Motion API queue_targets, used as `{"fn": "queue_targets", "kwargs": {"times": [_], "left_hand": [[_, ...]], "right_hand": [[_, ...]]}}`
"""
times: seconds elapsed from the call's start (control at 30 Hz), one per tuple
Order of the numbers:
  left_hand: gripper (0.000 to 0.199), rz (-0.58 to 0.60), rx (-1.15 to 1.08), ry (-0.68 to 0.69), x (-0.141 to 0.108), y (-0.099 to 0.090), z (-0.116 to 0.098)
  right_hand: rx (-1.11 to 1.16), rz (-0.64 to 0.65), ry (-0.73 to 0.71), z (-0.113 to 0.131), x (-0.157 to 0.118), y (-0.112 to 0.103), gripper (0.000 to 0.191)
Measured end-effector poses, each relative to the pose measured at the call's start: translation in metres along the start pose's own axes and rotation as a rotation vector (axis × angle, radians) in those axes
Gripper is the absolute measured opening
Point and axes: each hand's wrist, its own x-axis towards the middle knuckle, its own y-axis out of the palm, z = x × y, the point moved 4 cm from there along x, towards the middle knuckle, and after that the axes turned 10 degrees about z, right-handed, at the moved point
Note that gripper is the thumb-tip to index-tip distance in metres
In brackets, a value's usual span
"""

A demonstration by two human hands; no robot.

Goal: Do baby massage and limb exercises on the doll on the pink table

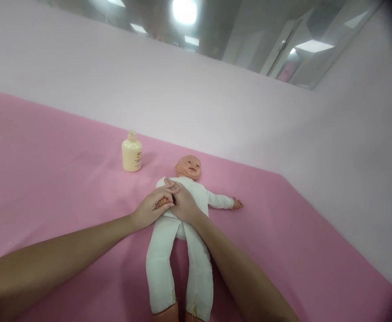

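Note:
A baby doll (199, 197) with a white cloth body lies on its back on a pink surface, its head toward the wall. My left hand (152, 208) is closed around the doll's small hand, whose fingers show between my thumb and fingers. Against it, over the doll's chest, rests my right hand (184, 201); its fingers meet those of my left hand and partly hide the doll's hand. The doll's other arm is stretched out to the right.
A pale yellow bottle (132, 154) stands upright on the pink surface (65, 170), left of the doll's head. Behind the surface rises a white wall (182, 107), with a reflective panel (243, 36) above.

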Motion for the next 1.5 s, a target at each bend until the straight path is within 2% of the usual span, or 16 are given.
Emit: {"fn": "queue_targets", "kwargs": {"times": [0.1, 0.23, 0.47, 0.6, 0.87, 1.03, 1.3, 1.5], "left_hand": [[0.027, 0.002, -0.025, 0.011, 0.0, -0.001, 0.0], [0.044, 0.011, 0.055, 0.064, -0.002, -0.003, 0.001], [0.025, 0.042, 0.359, 0.261, -0.004, 0.002, -0.007], [0.034, 0.083, 0.483, 0.405, -0.005, 0.01, -0.009], [0.043, 0.28, 0.579, 0.509, -0.013, 0.022, -0.014], [0.044, 0.322, 0.579, 0.439, -0.014, 0.024, -0.015], [0.036, 0.119, 0.632, 0.28, -0.01, 0.017, -0.015], [0.037, 0.089, 0.611, 0.172, -0.01, 0.017, -0.012]], "right_hand": [[0.026, 0.009, 0.001, 0.0, 0.0, 0.0, 0.055], [0.009, 0.034, -0.018, 0.001, 0.0, -0.001, 0.051], [-0.071, 0.077, -0.051, -0.004, -0.001, 0.004, 0.053], [-0.099, 0.061, -0.047, -0.007, -0.002, 0.007, 0.05], [0.024, 0.022, -0.025, 0.002, 0.002, -0.004, 0.036], [0.001, 0.028, -0.02, 0.006, 0.001, -0.007, 0.035], [0.078, 0.02, 0.002, 0.005, 0.0, -0.004, 0.033], [0.088, 0.011, 0.005, 0.009, 0.002, -0.005, 0.031]]}}
